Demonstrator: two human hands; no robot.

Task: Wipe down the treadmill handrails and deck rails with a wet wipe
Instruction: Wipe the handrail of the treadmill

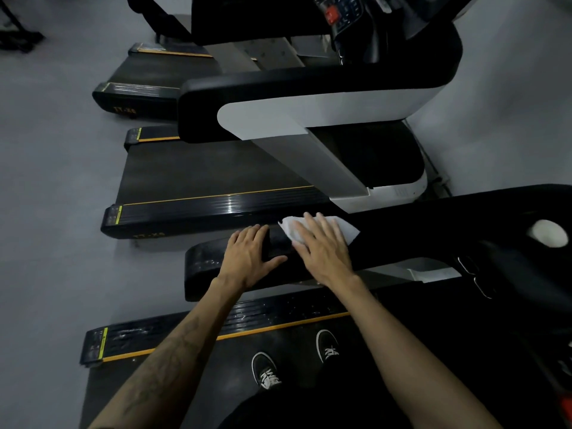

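Observation:
A black treadmill handrail (210, 261) runs across the middle of the view, left of where I stand. My left hand (249, 258) lies flat on top of it, fingers over the far side and thumb along the near side. Just to its right, my right hand (322, 246) presses a white wet wipe (348, 230) flat onto the same rail, fingers spread. Below the rail lies the ribbed black deck rail (185, 331) with a yellow stripe and pale smears on it. My two shoes (266, 370) stand on the belt.
A second treadmill (216, 178) stands parallel just beyond the handrail, with a silver upright and black handrail. A third is farther back. Grey floor (52, 181) lies to the left. The console (526, 249) with a cup holder is at the right.

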